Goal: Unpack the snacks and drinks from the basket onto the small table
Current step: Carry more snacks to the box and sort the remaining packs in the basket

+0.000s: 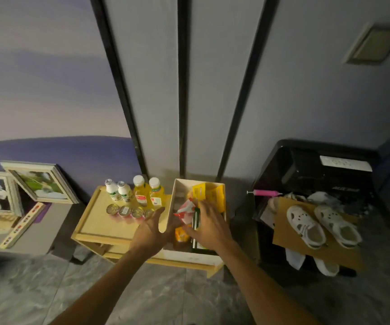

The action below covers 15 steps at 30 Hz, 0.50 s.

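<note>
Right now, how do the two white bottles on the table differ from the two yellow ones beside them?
The white bottles are shorter, with silvery tops; the yellow bottles are taller, with white caps. The white bottles stand nearer the table's left edge; the yellow ones stand nearer the basket. All four stand upright in one back row.

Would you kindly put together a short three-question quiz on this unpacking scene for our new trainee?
1. True or false: the two yellow juice bottles stand on the small table.
2. How many cans lie in the row in front of the bottles?
3. Which hand reaches into the white basket? A) left hand B) right hand

Key:
1. True; they stand upright beside the two small white bottles.
2. Four.
3. B; it is spread over the snack packets, while the left hand is open at the basket's left wall.
</note>
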Available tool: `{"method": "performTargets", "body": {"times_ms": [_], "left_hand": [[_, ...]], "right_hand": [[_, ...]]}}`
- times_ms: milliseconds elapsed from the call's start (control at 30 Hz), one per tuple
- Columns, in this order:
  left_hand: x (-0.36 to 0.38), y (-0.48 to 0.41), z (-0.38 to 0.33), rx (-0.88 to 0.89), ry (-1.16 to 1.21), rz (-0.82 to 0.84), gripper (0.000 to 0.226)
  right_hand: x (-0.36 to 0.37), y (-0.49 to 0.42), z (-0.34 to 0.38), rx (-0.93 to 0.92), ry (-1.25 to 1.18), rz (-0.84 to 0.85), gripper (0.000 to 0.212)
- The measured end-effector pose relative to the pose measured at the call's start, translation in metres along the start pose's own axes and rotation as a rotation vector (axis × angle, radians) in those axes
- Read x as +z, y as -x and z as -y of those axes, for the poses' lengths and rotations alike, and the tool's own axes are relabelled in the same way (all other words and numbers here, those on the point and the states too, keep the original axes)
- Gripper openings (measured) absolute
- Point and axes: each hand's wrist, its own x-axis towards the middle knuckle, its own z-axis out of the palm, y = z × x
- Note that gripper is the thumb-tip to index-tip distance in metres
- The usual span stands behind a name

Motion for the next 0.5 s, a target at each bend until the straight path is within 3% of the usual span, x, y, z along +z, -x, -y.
{"method": "performTargets", "body": {"times_ms": [67, 200, 500], "left_hand": [[-0.041, 0.003, 0.003, 0.075, -0.037, -0.080, 0.099], [-0.135, 0.014, 0.016, 0.097, -0.115, -0.285, 0.091], [-0.321, 0.085, 0.102, -0.151, -0.273, -0.565, 0.102]], "right_hand": [[-0.032, -0.010, 0.031, -0.044, 0.013, -0.012, 0.104], [-0.087, -0.032, 0.104, -0.190, 0.095, -0.033, 0.111], [-0.119, -0.041, 0.292, -0.432, 0.121, -0.095, 0.112]]}}
